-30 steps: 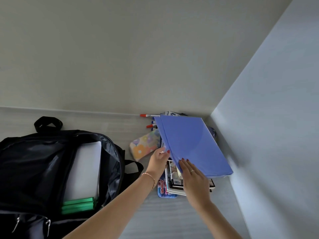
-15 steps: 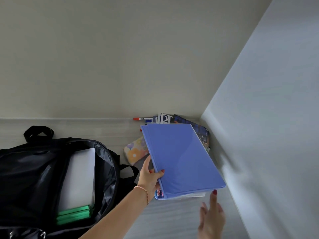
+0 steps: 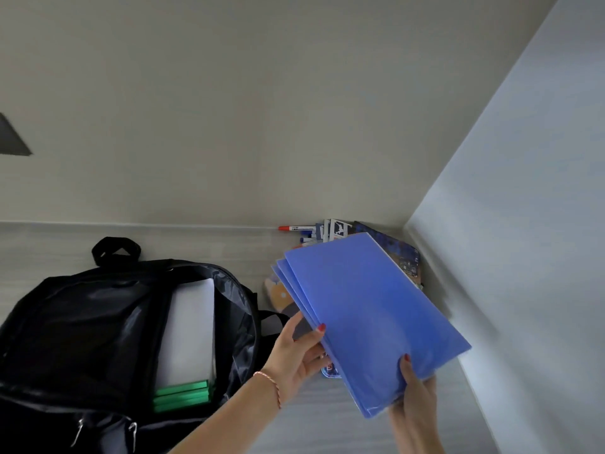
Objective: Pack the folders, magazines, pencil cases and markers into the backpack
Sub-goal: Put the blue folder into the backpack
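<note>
A person is holding a fanned stack of blue folders [image 3: 370,319] in the air above the table's far right corner, tilted, just right of an open black backpack [image 3: 108,326]. The left hand [image 3: 294,355] is gripping the stack's left edge, thumb on top and fingers underneath; the right hand [image 3: 414,394] is pinching the near corner the same way. To pack them well, I judge the person should be squaring the loose edges together first, then turning the stack to line up with the backpack's opening and sliding it in flat beside the white folder [image 3: 191,329], so no corner catches on the fabric. Three blue edges are showing at the fan, so probably three folders. Inside the bag, one white folder is lying over about three green ones [image 3: 181,394]. Behind the stack, one red-capped marker [image 3: 291,228] is lying by the wall with several blue markers [image 3: 307,239], too small to count, some magazines [image 3: 396,253], and one colourful pencil case [image 3: 278,294], partly hidden.
</note>
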